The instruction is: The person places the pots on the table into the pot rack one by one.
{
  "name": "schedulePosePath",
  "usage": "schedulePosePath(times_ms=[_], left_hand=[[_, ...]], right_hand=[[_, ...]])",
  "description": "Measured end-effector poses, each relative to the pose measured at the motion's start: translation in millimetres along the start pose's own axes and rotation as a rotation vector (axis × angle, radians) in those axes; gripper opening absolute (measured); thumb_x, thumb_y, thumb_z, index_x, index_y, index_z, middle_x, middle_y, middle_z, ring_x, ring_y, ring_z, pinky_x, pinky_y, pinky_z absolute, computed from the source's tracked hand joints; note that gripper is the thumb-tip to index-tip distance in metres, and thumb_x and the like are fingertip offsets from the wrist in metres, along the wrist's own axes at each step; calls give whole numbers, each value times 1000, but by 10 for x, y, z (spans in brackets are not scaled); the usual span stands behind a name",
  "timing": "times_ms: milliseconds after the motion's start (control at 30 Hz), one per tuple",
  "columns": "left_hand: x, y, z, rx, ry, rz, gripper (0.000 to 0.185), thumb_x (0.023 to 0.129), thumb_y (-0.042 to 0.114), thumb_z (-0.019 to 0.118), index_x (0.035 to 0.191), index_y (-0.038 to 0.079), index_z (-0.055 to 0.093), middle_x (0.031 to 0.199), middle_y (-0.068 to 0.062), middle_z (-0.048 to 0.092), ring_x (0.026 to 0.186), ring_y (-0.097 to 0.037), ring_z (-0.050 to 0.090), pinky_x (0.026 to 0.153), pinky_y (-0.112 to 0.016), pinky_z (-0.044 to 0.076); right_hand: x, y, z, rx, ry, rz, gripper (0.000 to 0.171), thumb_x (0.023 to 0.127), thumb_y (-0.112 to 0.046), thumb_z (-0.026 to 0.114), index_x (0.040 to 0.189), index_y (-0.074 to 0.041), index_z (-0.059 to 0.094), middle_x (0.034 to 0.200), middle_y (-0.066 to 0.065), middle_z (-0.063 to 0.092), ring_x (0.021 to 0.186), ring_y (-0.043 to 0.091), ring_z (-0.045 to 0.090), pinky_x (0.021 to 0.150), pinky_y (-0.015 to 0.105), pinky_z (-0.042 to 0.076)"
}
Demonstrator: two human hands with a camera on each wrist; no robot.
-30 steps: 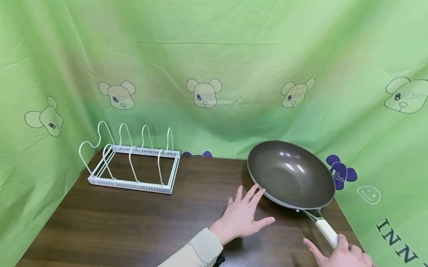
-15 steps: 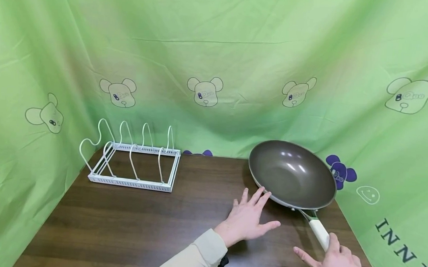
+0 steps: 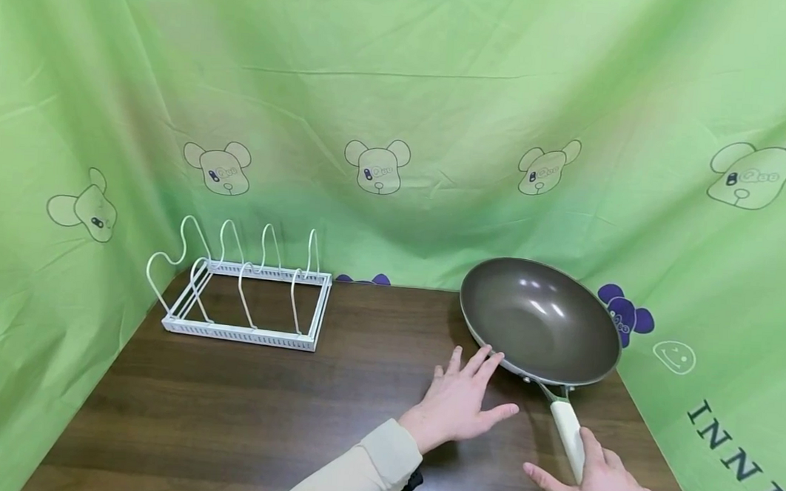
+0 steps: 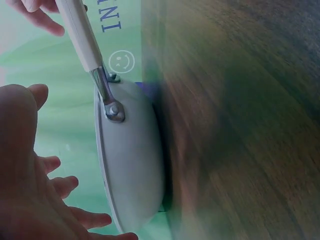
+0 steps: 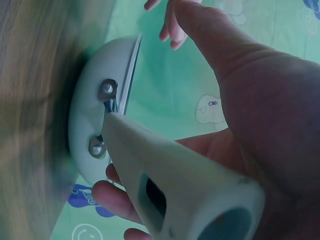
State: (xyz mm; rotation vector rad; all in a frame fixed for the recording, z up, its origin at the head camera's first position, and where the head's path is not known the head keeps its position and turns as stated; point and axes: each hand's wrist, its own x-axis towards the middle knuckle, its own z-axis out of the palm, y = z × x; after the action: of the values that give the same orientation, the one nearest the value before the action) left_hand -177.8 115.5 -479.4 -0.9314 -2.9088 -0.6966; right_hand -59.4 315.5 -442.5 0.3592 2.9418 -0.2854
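Now pan (image 3: 541,320) upright; handle (image 3: 567,427) points toward right hand (image 3: 603,490).

Left arm (image 3: 361,474) in cream long sleeve w/ ribbed cuff, maybe dark strap beneath.

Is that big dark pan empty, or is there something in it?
Empty. The head view looks straight into the pan, showing only its bare dark lining with light glints. The right hand grips its white handle.
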Motion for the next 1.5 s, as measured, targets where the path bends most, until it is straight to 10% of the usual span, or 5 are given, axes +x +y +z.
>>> schedulePosePath(times_ms=[367, 933, 1300, 1500], left_hand=[[57, 60, 32, -154, -42, -52, 77, 96, 73, 41, 153, 22, 40, 141, 7, 58, 124, -18, 60, 100, -38, 51], [174, 234, 49, -301, -132, -149, 72, 95, 74, 43, 143, 22, 54, 130, 18, 63, 119, -16, 63, 92, -34, 53], [238, 295, 106, -278, -113, -115, 60, 96, 70, 46, 133, 25, 62, 121, 14, 68, 107, -11, 67, 79, -29, 54], [270, 291, 130, -267, -113, -125, 57, 95, 71, 46, 126, 26, 64, 112, 12, 70, 97, -10, 68, 73, -27, 52]], right_hand=[[-109, -126, 45, 40, 3, -23, 112, 83, -78, 60, 149, 5, 26, 126, 42, 48, 93, 52, 64, 65, 60, 52], [-162, -289, 137, 290, 64, 63, 96, 93, -67, 56, 152, 3, 28, 138, 33, 52, 108, 51, 62, 74, 56, 52], [-210, -496, 257, 594, 67, 63, 82, 100, -40, 62, 153, 7, 23, 147, 31, 44, 95, 28, 73, 75, 30, 53], [-209, -605, 339, 847, 19, 99, 80, 103, -30, 59, 155, 9, 12, 149, 38, 36, 114, 42, 65, 74, 19, 52]])
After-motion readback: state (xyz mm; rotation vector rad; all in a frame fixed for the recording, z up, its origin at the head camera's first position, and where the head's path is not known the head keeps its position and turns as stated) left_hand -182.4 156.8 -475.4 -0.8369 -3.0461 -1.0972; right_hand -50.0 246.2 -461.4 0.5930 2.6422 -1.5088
